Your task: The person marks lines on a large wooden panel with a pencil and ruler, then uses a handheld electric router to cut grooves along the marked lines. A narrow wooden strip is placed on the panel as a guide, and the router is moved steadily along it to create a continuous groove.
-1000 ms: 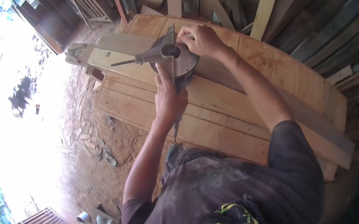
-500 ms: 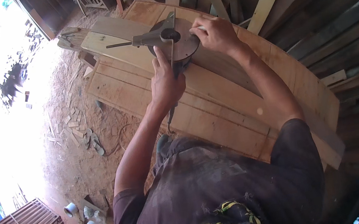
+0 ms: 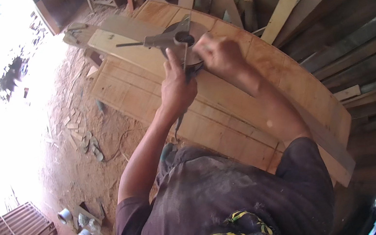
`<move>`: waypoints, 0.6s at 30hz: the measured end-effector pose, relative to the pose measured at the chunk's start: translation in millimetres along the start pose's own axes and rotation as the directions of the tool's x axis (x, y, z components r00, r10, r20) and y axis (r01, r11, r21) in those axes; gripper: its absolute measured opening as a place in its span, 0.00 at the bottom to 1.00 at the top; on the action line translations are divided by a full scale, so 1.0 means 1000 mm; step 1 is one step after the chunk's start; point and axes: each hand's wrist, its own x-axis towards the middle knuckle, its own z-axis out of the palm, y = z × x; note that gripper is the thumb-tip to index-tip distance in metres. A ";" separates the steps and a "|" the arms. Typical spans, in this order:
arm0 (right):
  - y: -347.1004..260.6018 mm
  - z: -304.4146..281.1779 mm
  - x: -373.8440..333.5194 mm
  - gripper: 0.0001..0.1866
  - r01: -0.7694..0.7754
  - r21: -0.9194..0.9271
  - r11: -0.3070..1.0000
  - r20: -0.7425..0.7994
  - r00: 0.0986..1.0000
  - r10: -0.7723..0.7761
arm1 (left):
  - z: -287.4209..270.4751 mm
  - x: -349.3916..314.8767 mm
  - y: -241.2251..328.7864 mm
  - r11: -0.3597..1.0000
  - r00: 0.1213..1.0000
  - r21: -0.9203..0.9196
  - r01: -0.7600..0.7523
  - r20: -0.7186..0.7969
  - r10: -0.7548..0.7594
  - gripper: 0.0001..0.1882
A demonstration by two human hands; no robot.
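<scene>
From where I stand, the power tool [image 3: 192,59] sits over the boards on the bench [image 3: 284,72], its round plate [image 3: 198,28] facing up. Taking twelve o'clock as straight away from the worker, the middle of the plate lies at about ten o'clock from the right hand [image 3: 225,56], and just past twelve from the left hand [image 3: 178,87]. The metal guide [image 3: 163,39] across it runs its long axis toward nine o'clock, ending in a thin rod [image 3: 128,44]. The right hand is nearer the plate's three o'clock edge.

The left hand looks curled around the tool's body, forefinger stretched up beside the guide. The right hand's fingers seem bunched, but blur hides whether they pinch anything.

Half a second ago those fingers were nearer two o'clock on the plate; now they're round toward four, knuckles covering its edge. The left hand's hold looks unchanged.
</scene>
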 end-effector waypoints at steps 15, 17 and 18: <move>0.023 -0.016 -0.027 0.13 -0.110 0.258 0.960 -0.041 0.991 0.124 | -0.006 0.000 0.010 0.999 0.999 -0.022 0.048 0.005 -0.048 0.57; 0.028 -0.005 -0.052 0.14 -0.261 0.432 0.863 -0.133 0.928 0.347 | 0.000 0.001 0.003 0.998 0.999 -0.062 -0.031 -0.033 0.029 0.57; 0.023 -0.004 -0.069 0.15 -0.340 0.518 0.785 -0.146 0.869 0.473 | 0.001 0.000 0.001 0.996 1.000 -0.087 -0.028 0.005 0.028 0.58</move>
